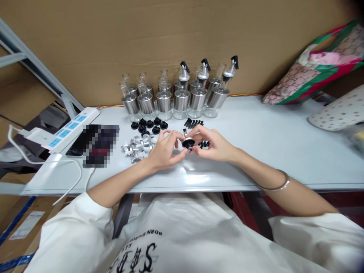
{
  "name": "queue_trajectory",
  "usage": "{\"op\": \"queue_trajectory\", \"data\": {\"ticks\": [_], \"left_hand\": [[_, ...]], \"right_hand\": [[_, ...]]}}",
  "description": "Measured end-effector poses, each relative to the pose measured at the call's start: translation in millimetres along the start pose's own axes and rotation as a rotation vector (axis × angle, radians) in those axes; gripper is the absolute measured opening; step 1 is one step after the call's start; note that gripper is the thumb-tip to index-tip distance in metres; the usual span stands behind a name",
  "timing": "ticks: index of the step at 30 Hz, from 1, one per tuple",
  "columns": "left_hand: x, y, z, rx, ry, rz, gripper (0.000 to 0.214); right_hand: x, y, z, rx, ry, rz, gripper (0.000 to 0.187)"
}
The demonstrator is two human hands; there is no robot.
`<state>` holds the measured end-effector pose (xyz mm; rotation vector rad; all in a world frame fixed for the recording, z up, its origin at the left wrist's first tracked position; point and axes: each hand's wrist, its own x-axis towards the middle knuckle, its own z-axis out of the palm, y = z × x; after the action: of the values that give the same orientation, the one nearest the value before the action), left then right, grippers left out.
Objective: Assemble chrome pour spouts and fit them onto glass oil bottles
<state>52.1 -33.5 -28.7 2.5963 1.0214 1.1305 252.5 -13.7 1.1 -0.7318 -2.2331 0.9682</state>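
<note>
Between my two hands is a pourer spout, a silver cap with a stepped black rubber stopper facing me. My left hand pinches its left side with thumb and fingers. From the right, my right hand grips the same spout with thumb and index finger. Silver spout parts lie in a heap beside my left hand. Behind them sit several black rubber stoppers. Black levers lie in a row beyond my right hand, and small black pieces are partly hidden by it.
Glass bottles with steel sleeves stand in rows at the back; three carry spouts with black levers. At left are a white power strip with a cable and a phone. A patterned bag and a dotted white object stand at right.
</note>
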Motion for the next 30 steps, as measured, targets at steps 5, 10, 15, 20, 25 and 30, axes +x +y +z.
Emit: {"op": "queue_trajectory", "data": {"ticks": [5, 10, 15, 20, 25, 30], "left_hand": [[1.0, -1.8, -1.5, 0.010, -0.075, 0.017, 0.017], [2.0, 0.7, -2.2, 0.058, -0.107, -0.030, 0.019], [1.6, 3.0, -0.9, 0.078, -0.107, -0.044, 0.016], [2.3, 2.4, -2.0, 0.079, -0.112, -0.067, 0.013], [3.8, 3.8, -5.2, 0.058, -0.136, -0.105, 0.011], [3.7, 4.7, -5.6, 0.048, -0.153, -0.132, 0.009]], "right_hand": [[-1.1, -2.3, 2.4, 0.046, -0.025, 0.034, 0.029], [0.4, -5.6, 2.7, 0.016, -0.038, 0.041, 0.028], [0.2, -6.1, 3.6, -0.012, -0.045, 0.042, 0.028], [0.3, -3.5, 4.4, -0.035, -0.086, 0.014, 0.022], [1.6, 1.5, 1.9, -0.159, -0.015, -0.062, 0.014], [2.6, 2.9, 1.6, -0.200, -0.015, -0.092, 0.020]]}}
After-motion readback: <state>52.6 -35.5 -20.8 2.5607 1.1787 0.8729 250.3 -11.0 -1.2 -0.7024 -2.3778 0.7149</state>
